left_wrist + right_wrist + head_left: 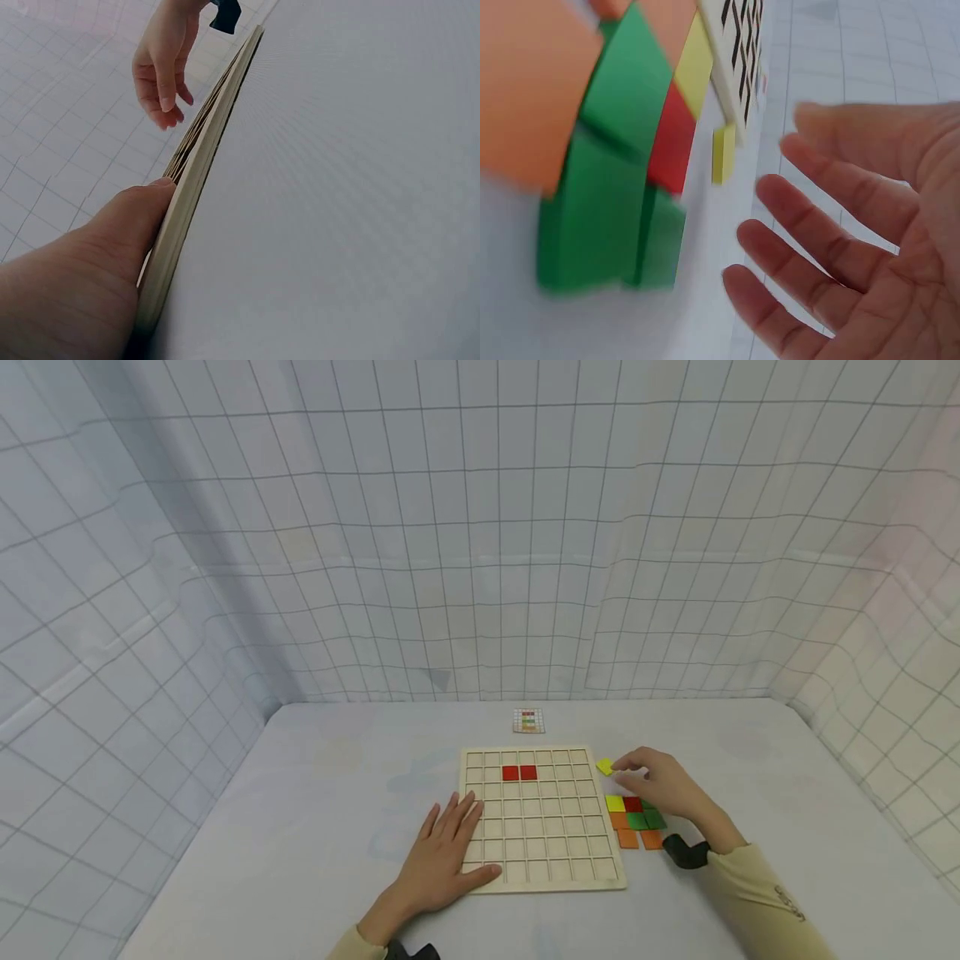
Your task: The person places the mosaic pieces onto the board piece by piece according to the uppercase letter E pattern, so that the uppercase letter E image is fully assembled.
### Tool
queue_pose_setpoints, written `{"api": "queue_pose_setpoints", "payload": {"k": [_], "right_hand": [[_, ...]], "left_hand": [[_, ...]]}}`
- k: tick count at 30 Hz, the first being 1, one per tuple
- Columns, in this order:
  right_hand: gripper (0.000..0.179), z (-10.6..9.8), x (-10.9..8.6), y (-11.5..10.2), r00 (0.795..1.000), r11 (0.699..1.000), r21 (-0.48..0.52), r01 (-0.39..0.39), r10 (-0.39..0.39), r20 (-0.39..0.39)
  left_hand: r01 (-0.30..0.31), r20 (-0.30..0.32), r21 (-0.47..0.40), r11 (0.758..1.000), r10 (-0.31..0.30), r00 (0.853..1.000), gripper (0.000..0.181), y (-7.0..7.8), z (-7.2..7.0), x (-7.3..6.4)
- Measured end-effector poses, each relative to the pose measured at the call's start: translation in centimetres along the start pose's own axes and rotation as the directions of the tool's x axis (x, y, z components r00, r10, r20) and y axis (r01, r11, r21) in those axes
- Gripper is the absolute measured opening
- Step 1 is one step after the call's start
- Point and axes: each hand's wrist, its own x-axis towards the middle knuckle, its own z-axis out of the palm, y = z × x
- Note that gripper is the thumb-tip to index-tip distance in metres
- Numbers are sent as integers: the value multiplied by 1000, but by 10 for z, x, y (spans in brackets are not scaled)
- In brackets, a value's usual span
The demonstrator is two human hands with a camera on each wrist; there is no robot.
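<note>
A pale wooden grid board point(536, 887) lies flat on the table, with two red tiles point(519, 773) side by side in its second row from the back. My left hand point(442, 860) rests spread over the board's left edge, thumb along the front left corner. In the left wrist view the thumb point(135, 210) lies on the board's rim. My right hand point(660, 783) hovers beyond the right side of the board, thumb and fingers apart. Its fingertips are close to a yellow tile point(604, 767) beside the board; the right wrist view shows that yellow tile point(722, 154) apart from the fingers.
Right of the board is a cluster of tiles: orange point(628, 839), green point(637, 821), dark red point(633, 804) and yellow point(615, 803). A small printed grid card point(528, 721) lies behind the board. Grid-patterned white cloth point(510, 568) hangs around the white table point(315, 827).
</note>
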Motion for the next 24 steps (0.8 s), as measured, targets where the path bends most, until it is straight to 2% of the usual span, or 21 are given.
{"api": "queue_pose_setpoints", "payload": {"k": [6,9,15,24], "right_hand": [[17,-9,-8,12,991,998,-36,-42,46,122],[23,-9,-9,17,986,999,-29,-24,29,166],[25,-11,-9,24,978,999,-32,41,-33,208],[16,-13,-10,23,970,1000,9,-27,24,242]], "left_hand": [[21,29,-10,1000,-20,999,87,0,-2,1],[19,33,-16,1000,-19,999,86,1,-3,2],[13,28,-11,1000,-13,1000,86,1,0,3],[-3,8,6,1000,2,1000,86,2,-1,2]]}}
